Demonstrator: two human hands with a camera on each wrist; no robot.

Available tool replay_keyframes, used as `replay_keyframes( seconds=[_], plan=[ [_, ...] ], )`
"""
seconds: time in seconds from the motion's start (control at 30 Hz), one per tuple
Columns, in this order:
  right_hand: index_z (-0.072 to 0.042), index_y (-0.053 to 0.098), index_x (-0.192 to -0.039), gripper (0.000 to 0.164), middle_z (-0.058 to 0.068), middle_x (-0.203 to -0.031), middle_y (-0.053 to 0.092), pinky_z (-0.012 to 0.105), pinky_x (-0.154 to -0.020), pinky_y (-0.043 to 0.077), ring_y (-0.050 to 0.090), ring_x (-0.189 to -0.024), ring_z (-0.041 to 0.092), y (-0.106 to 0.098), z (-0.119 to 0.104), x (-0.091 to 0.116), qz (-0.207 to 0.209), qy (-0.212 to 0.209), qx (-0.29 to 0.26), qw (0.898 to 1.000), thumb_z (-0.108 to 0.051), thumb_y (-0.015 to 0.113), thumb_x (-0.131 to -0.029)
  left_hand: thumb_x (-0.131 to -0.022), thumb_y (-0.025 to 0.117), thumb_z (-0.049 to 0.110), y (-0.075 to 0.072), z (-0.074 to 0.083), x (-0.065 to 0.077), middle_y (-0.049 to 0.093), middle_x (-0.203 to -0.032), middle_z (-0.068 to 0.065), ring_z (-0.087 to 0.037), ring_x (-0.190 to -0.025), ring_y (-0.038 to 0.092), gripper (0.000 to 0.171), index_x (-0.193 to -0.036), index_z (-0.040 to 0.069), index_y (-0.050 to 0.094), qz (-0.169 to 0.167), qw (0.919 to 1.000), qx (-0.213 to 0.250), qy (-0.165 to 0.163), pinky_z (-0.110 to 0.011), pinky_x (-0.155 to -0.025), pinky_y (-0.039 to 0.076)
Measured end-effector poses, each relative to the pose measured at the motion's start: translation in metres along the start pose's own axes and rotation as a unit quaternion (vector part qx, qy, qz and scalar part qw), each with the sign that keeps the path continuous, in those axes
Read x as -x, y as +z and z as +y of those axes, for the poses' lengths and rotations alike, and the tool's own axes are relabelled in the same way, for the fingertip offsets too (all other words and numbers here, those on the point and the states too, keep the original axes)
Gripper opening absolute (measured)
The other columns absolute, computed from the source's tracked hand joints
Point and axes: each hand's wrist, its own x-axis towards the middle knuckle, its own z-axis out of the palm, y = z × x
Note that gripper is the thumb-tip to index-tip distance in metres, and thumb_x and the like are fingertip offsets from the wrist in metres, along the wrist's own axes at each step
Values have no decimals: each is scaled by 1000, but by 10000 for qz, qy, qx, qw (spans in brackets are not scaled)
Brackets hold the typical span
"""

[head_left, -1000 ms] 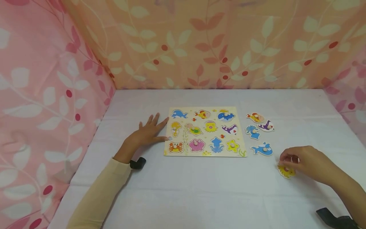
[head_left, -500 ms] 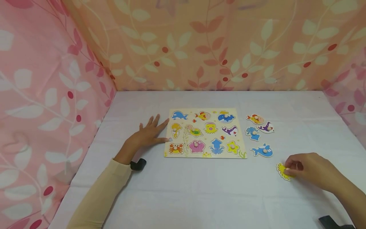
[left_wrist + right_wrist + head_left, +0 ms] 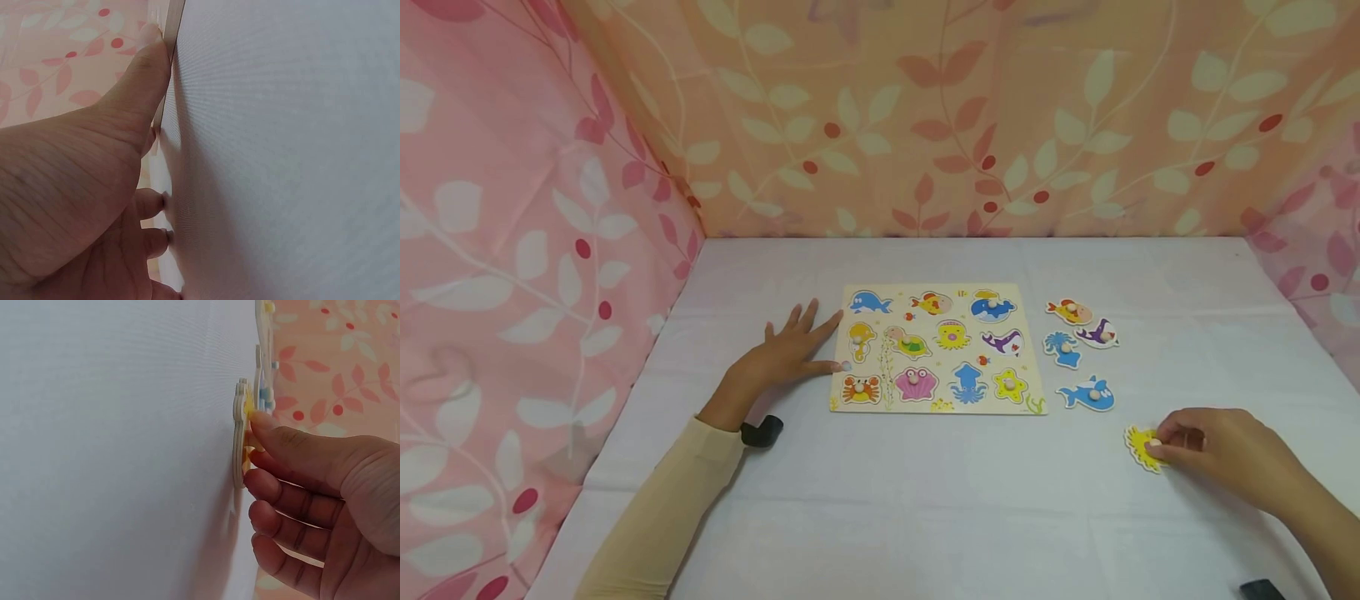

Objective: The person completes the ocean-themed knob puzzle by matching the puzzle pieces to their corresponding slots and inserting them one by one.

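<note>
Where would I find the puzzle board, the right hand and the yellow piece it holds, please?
Puzzle board [image 3: 946, 358]: head view, on a bare patch near its middle.
Right hand [image 3: 1227, 450]: head view, on the back of the hand.
Yellow piece [image 3: 1138, 450]: head view, on its yellow face, beside the fingertips.

The right hand [image 3: 1232, 454] has turned the yellow piece [image 3: 1138, 450] clockwise

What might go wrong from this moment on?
The right hand pinches the yellow wooden puzzle piece by its small pale knob, so a loose pinch might let it twist or slip.

The blue-and-white fish-shaped piece lies between that hand and the cream rectangular puzzle board, so a low sweep could knock it.

The left hand touches the board only at its left edge, so the board might slide on the white cloth if pushed.
</note>
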Motion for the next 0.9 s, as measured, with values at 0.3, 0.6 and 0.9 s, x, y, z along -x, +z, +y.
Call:
replay_keyframes(
  seconds=[0.3,0.6,0.9],
  plan=[
    [-19,76,-87,19,-12,-72,61,25,-58,38,47,-67,10,4,-2,4,313,-26,-146,9994,-34,86,-81,-90,64,64,0,1,0,-8,-169,-16,-43,-154,-9,96,-164,31,12,25,10000,-44,-20,-77,-112,0],
    [-24,74,-85,16,-19,-72,59,22,-57,43,45,-66,-1,4,-6,3,1200,-756,-206,9897,-27,89,-78,-90,64,65,0,-1,-1,-7,-169,-17,-43,-154,-9,97,-164,30,12,56,10000,-52,16,-77,-111,-1],
    [-23,77,-93,19,-20,-78,63,22,-62,50,51,-71,2,-6,-28,-13,947,-1039,-268,9897,-30,88,-80,-91,64,63,0,0,0,-8,-170,-16,-42,-154,-9,96,-164,31,11,29,10000,-31,19,-77,-112,0]
  ],
)
